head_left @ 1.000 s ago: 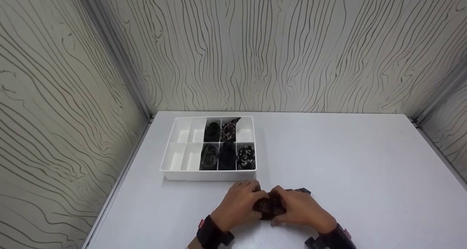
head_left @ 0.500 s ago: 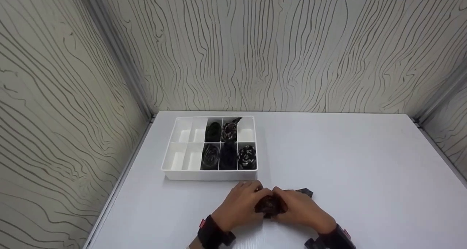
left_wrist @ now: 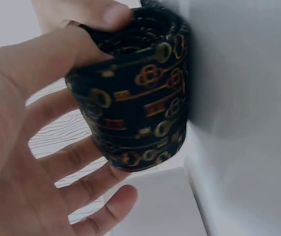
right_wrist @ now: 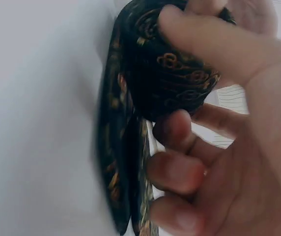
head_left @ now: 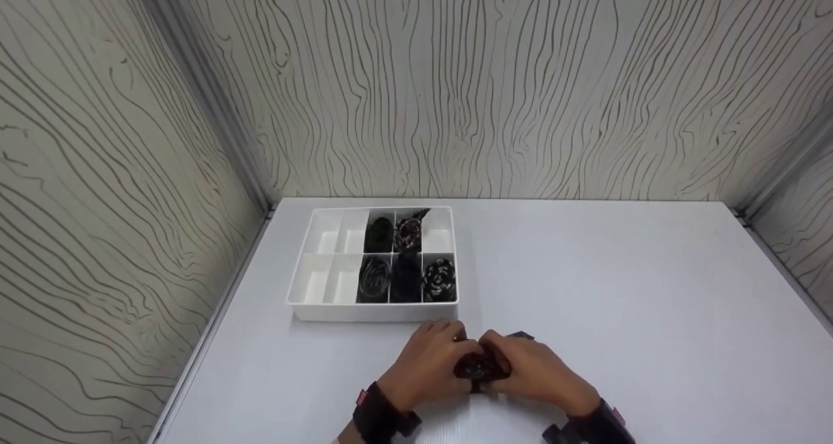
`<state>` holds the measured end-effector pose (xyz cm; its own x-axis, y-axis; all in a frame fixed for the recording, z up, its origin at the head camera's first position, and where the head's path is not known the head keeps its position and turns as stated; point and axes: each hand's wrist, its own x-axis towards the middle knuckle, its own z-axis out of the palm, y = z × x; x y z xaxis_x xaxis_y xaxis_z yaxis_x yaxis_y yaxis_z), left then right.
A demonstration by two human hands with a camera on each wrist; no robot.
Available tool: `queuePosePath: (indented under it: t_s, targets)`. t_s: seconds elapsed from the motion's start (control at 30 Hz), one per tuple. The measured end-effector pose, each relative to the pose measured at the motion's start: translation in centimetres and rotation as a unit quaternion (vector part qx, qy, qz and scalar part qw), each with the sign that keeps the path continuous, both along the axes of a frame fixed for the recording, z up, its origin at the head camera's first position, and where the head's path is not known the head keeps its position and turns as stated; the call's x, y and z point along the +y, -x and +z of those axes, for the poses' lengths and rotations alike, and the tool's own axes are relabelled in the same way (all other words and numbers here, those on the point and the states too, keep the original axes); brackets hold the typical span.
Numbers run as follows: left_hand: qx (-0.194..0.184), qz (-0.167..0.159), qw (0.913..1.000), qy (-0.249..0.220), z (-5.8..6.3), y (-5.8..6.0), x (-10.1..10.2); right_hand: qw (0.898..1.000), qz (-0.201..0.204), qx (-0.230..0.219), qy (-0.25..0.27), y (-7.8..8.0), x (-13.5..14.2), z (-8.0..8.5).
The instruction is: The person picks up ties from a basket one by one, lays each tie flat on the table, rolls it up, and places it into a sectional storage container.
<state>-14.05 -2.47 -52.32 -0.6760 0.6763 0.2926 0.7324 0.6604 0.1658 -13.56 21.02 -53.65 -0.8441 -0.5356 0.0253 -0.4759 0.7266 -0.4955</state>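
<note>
A dark necktie (head_left: 481,367) with a pattern of gold and copper keys is partly rolled into a coil on the white table. My left hand (head_left: 426,366) grips the coil from the left, thumb over its rim and fingers round its side, as the left wrist view shows. From the other side my right hand (head_left: 539,374) holds the same roll, its thumb on the upper edge. The unrolled tail (right_wrist: 112,167) trails away past the right fingers, folded in two layers. In the head view only the tail's tip shows behind the right hand.
A white divided tray (head_left: 374,312) stands just beyond my left hand. Several rolled dark ties, among them a black-and-white patterned one (head_left: 439,280), fill compartments on its middle and right. Patterned wall panels (head_left: 416,92) close off the back and the left side.
The tail end behind my right hand has drawn in toward the left, so less of it shows. The coil has turned between my fingers. Both hands stay in nearly the same place.
</note>
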Motion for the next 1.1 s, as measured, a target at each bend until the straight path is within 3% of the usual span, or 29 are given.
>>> queuePosePath:
  t_s: [0.33,0.8,1.1]
  targets:
    - [-0.012,0.008,0.9999,0.001,0.0,0.3,-0.2,0.999,-0.016,0.038,-0.022,0.3,0.6,-0.6]
    - [-0.014,0.012,0.9998,0.005,0.1,0.1,0.4,1.0,-0.008,0.008,0.01,0.3,0.5,-0.1]
    - [-0.005,0.003,0.9999,0.009,0.2,0.0,0.5,0.999,-0.009,0.03,0.009,-0.1,0.3,0.3]
